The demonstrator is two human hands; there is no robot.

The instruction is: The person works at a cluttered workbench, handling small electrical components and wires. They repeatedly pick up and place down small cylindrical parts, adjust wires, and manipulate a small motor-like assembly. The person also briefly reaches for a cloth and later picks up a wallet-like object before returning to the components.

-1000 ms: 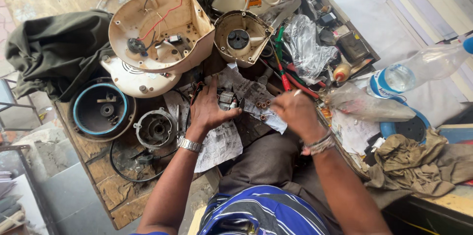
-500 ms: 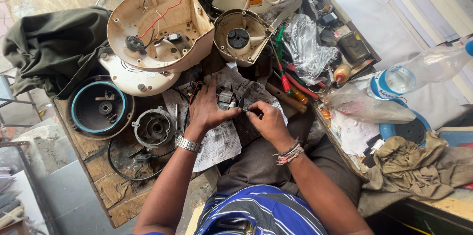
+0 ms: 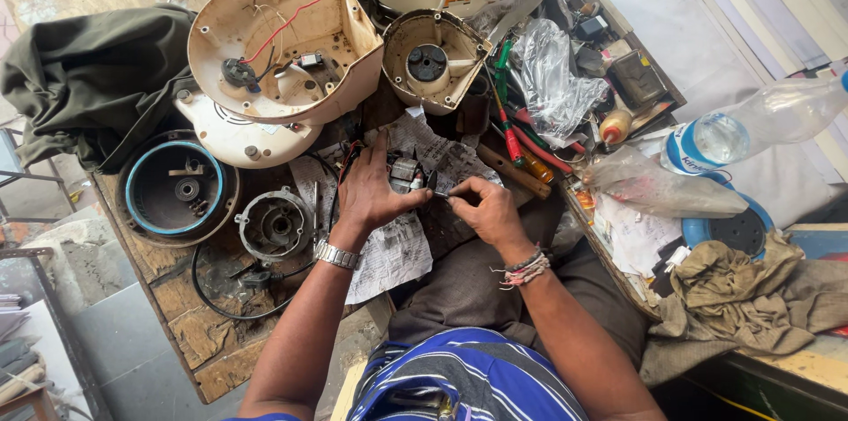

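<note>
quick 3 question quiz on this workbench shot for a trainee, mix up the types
1. True or false: the left hand rests on the small metal motor part.
2. Multiple choice: the right hand pinches A) a plastic bottle, B) a thin tool pointed at the motor part, C) a cloth.
3. Fill in: the cream housing with red and black wires lies open side ____.

Key: 1 true; 2 B; 3 up. The tool's tip is too small to identify.
</note>
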